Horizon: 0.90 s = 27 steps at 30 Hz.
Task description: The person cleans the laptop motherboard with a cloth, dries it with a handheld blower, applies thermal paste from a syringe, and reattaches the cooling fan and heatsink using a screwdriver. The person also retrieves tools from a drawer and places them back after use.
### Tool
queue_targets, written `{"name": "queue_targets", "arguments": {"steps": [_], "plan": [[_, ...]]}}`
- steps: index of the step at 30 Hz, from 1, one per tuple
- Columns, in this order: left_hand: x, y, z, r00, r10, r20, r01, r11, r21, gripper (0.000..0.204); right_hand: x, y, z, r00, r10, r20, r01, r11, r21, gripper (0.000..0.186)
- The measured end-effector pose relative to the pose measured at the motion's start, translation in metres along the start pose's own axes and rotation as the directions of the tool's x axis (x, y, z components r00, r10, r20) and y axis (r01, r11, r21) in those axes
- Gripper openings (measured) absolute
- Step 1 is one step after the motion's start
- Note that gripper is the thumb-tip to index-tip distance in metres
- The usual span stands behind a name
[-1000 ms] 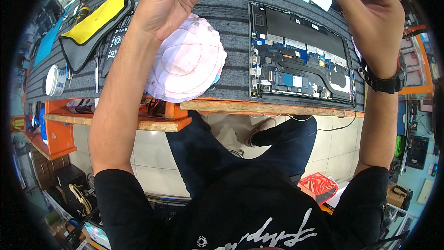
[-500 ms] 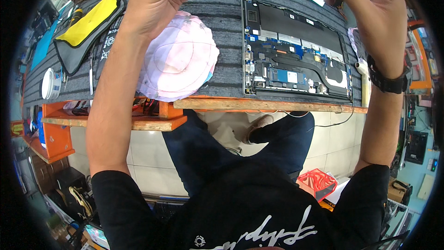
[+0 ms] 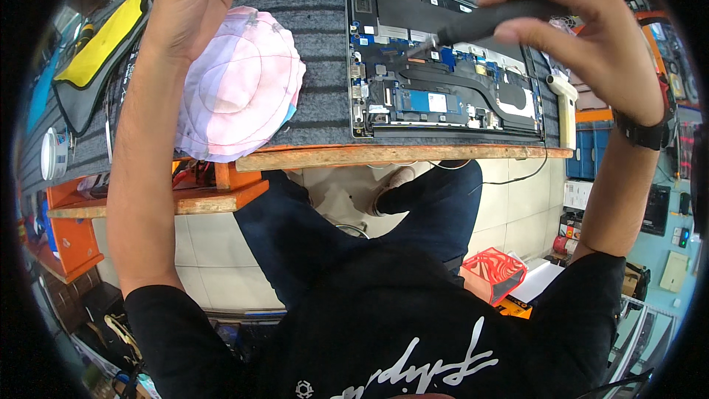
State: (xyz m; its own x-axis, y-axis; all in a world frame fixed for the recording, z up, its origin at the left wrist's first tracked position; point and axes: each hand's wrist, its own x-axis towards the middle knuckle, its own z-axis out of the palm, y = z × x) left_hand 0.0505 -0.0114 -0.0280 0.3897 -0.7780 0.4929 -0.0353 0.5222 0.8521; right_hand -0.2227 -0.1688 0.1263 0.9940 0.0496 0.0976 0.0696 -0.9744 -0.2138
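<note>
My left hand (image 3: pixel 196 4) is raised at the top left with fingers apart and partly cut off, above a round pink-and-lilac cloth pad (image 3: pixel 236 85). My right hand (image 3: pixel 561 44) is closed round a black-handled tool (image 3: pixel 473 26), held slanting over an opened laptop (image 3: pixel 432 103); its narrow tip points at the middle of the exposed board, though I cannot tell if it touches. The laptop's black battery, blue board and heat pipe show, near the front edge of a grey ribbed mat (image 3: pixel 317 74).
At left lie a yellow-and-grey cloth (image 3: pixel 96 41) and a white tub (image 3: pixel 55 154). A pale plastic object (image 3: pixel 565 114) stands right of the laptop. The orange bench edge (image 3: pixel 406 155) runs in front, with a red mesh box (image 3: pixel 491 273) below at right.
The view has shifted, so the bench sits further left. My right hand has come inward and down, bringing the black tool over the laptop board. My left hand stays raised.
</note>
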Motion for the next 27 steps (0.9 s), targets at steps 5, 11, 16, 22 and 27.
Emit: {"name": "queue_targets", "arguments": {"steps": [5, 11, 16, 22, 27], "plan": [[-0.002, 0.014, -0.002, 0.992, -0.128, 0.007, 0.129, 0.989, -0.075, 0.055, 0.001, 0.020, 0.015, 0.971, -0.098, 0.219, 0.118, 0.990, -0.082, 0.027], [-0.002, 0.004, -0.001, 0.997, -0.045, -0.059, 0.048, 0.998, 0.047, 0.054, 0.002, 0.021, 0.018, 0.968, -0.112, 0.226, 0.130, 0.989, -0.069, 0.026], [0.000, 0.018, 0.003, 0.992, -0.123, 0.030, 0.125, 0.987, -0.096, 0.053, 0.001, 0.023, 0.017, 0.959, -0.087, 0.270, 0.118, 0.988, -0.101, 0.027], [-0.002, 0.015, 0.000, 0.995, -0.104, 0.005, 0.104, 0.994, -0.020, 0.050, 0.028, -0.019, 0.004, 0.950, -0.135, 0.282, 0.159, 0.985, -0.065, 0.020], [0.005, 0.010, -0.002, 0.984, -0.166, 0.061, 0.144, 0.952, 0.269, 0.032, 0.025, -0.030, -0.001, 0.931, -0.025, 0.365, 0.105, 0.974, -0.202, 0.020]]}}
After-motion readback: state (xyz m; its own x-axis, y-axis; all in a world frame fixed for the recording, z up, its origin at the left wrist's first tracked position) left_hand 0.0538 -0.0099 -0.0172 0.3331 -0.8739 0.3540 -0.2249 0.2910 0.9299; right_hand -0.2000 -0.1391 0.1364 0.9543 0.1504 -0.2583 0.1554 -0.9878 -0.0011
